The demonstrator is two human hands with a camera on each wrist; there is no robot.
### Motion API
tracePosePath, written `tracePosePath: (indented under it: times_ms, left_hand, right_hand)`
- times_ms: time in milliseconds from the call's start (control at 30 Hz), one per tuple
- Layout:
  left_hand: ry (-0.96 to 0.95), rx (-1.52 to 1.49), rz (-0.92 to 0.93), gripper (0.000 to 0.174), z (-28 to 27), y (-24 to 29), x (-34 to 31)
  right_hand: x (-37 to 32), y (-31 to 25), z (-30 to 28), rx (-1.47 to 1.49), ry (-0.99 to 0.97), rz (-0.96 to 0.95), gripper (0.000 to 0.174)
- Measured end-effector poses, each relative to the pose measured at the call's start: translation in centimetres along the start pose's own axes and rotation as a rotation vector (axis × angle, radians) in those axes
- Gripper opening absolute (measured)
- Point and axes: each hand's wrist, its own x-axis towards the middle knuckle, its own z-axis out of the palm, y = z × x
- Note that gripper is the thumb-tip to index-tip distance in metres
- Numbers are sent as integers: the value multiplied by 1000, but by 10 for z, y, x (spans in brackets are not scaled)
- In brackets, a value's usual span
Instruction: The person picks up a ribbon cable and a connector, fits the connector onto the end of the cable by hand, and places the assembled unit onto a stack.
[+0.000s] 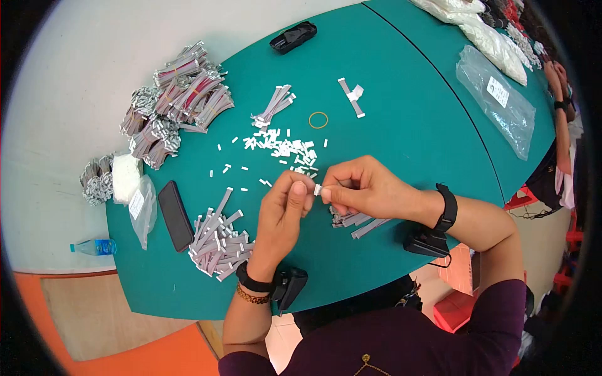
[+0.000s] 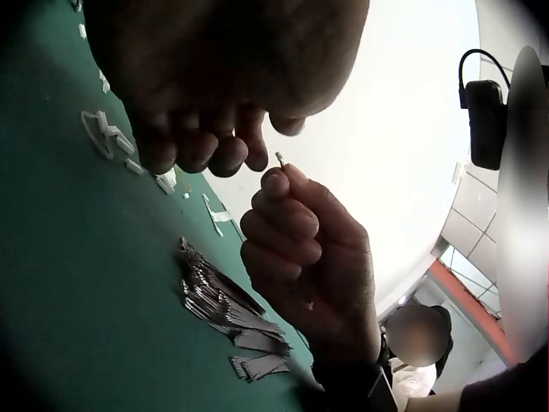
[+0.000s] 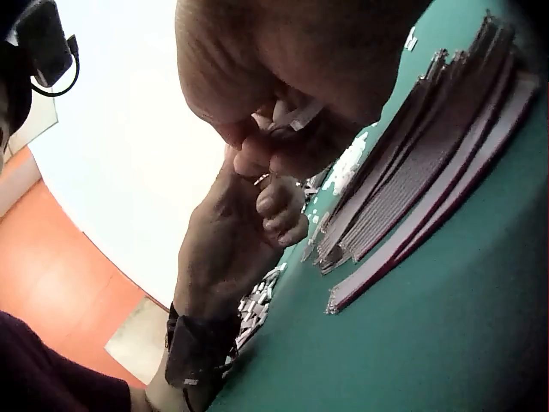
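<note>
Between thumb and fingertips my right hand [image 1: 367,185] pinches a ribbon cable by its small white connector end [image 1: 317,189]. In the left wrist view this connector end [image 2: 280,158] pokes up above the right thumb and forefinger; a pale strip of the ribbon cable [image 3: 304,116] shows under the right palm, the rest hidden. My left hand [image 1: 285,203] faces it closely, fingers loosely bent, thumb apart, fingertips right beside the connector. Under the right hand lies a bundle of grey ribbon cables [image 1: 360,220]. Ahead of both hands spreads a scatter of small white connector pieces [image 1: 288,149].
A pile of ribbon cables [image 1: 219,244] lies by the left forearm, beside a black phone [image 1: 175,216]. Large bundled cables [image 1: 188,94] stand back left. A yellow rubber band [image 1: 318,120], a few cables [image 1: 274,105] and a black case [image 1: 293,37] lie farther off on the green table [image 1: 401,125].
</note>
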Motion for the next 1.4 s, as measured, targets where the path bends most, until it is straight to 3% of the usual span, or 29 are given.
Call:
tracePosePath:
  times_ms: [100, 400, 700, 867, 1200, 1400]
  left_hand:
    - [-37, 197, 8, 29, 2, 2, -2]
    - [-85, 112, 23, 29, 4, -7, -3]
    - [-14, 117, 75, 29, 13, -5, -7]
    - [-5, 66, 14, 29, 8, -2, -5]
    - [45, 102, -30, 28, 5, -2, -1]
    - [81, 91, 39, 21, 0, -9, 0]
  right_hand:
    - [0, 2, 1, -8, -26, 14, 19]
    - [-2, -2, 6, -10, -17, 38, 20]
    - [-6, -2, 12, -54, 21, 35, 23]
    - [-1, 0, 7, 15, -2, 4, 22]
    - [4, 0, -3, -26, -38, 84, 20]
    - [6, -3, -6, 52, -35, 169, 19]
